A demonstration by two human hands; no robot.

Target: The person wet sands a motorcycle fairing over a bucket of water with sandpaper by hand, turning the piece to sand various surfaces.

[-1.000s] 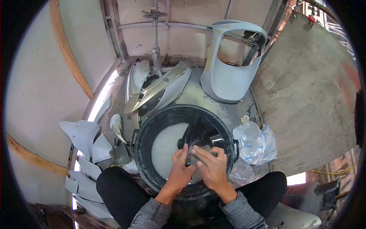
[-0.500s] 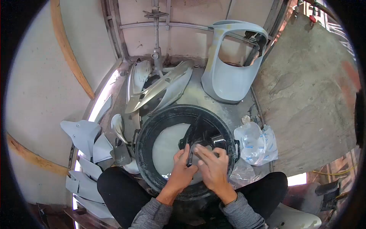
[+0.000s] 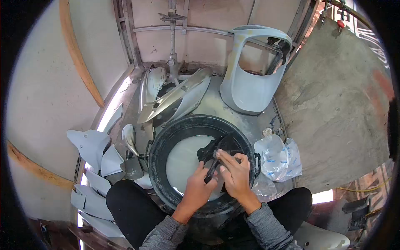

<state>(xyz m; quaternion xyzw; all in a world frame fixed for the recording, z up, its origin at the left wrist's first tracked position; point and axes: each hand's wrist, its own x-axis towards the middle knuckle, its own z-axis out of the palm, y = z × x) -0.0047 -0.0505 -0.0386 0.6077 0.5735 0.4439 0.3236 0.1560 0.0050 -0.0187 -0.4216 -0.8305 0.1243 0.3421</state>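
A wide black tub [image 3: 160,139] stands between my knees, with cloudy whitish water [image 3: 181,160] in it. Over the water I have a glossy black plastic panel [image 3: 225,143], tilted up to the right. My left hand [image 3: 198,187] is closed around the panel's narrow near end. The fingers of my right hand [image 3: 236,177] are bent and pressed together against the panel's surface. A small greyish thing seems to lie under those fingertips, too hidden to name.
Behind the tub lie silvery curved panels [image 3: 179,93] and a large pale-grey fairing [image 3: 246,91]. More grey panels [image 3: 89,146] are at the left, beside a metal scoop-like piece [image 3: 130,137]. A clear plastic bag [image 3: 277,158] sits right of the tub, near a stained board [image 3: 333,100].
The black panel has turned, so its face now catches less glare. My right fingers have shifted slightly up along it, while my left hand keeps its grip.
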